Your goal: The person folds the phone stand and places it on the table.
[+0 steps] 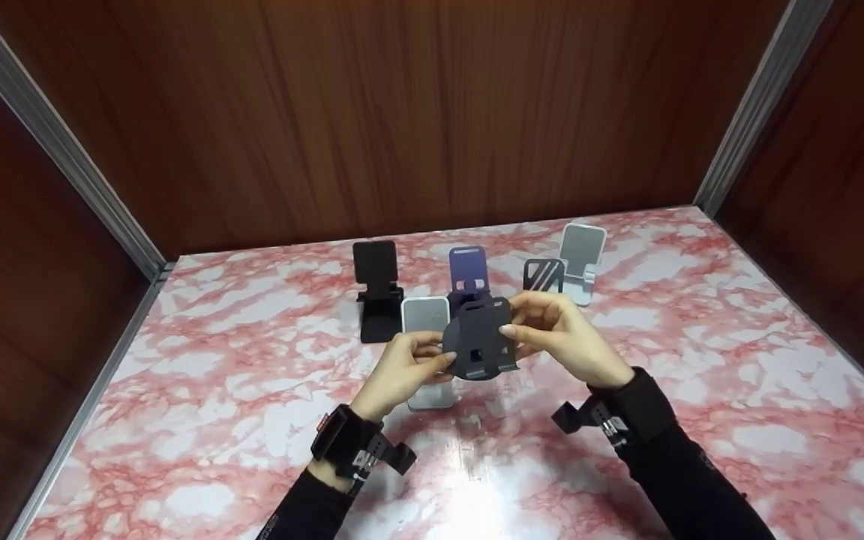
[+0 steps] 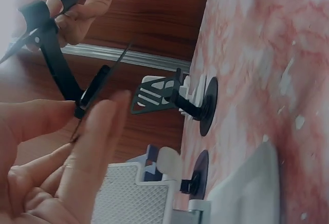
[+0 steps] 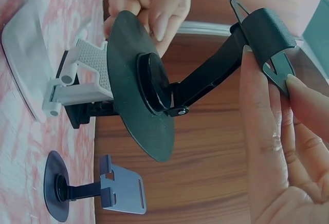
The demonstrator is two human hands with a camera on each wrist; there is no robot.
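A black phone stand point(image 1: 481, 334) with a round base is held up over the table between both hands. My left hand point(image 1: 402, 369) pinches the edge of its disc base point(image 3: 121, 64), thumb on one face and fingers behind. On the other side my right hand point(image 1: 568, 339) pinches the lipped phone plate point(image 3: 280, 67) between thumb and fingers. A hinged arm point(image 3: 211, 77) joins plate and base at an angle. Just behind the held stand, partly covered by it and my left hand, a white phone stand point(image 1: 426, 311) stands on the table.
Farther back stand a black phone stand point(image 1: 376, 264), a purple one point(image 1: 468, 262), a black slotted one point(image 1: 544, 274) and another white one point(image 1: 583, 246). The table point(image 1: 252, 420) has a red-and-white marbled top. Brown wood-grain panels point(image 1: 432, 120) enclose it at the back and sides.
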